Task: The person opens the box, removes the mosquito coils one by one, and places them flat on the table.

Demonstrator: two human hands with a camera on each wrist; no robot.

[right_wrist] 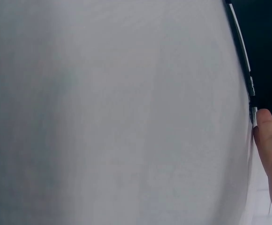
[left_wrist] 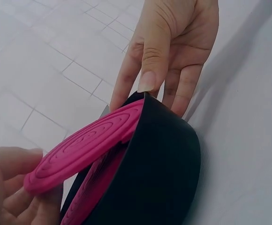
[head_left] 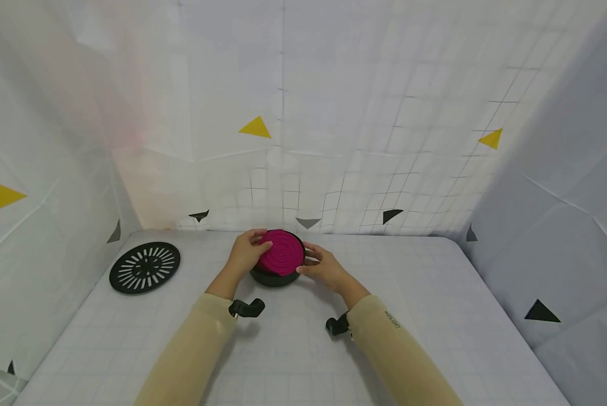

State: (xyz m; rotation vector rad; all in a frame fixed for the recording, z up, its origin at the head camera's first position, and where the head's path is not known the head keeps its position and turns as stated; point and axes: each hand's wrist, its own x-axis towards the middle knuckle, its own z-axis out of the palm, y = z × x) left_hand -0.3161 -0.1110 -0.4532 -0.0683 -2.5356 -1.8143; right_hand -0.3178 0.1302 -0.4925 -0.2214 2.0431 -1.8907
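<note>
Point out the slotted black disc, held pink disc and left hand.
Slotted black disc (head_left: 145, 267): head view, its centre.
Held pink disc (left_wrist: 86, 138): left wrist view, ringed face.
Left hand (head_left: 244, 254): head view, its back.

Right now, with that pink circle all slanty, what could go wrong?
Two things, maybe. The left grip pinches the pink disc at its edge, so it could slip out. The disc is tilted close to the rim of the black container, with another pink piece under it, so it might catch on the rim or bump that piece.
</note>
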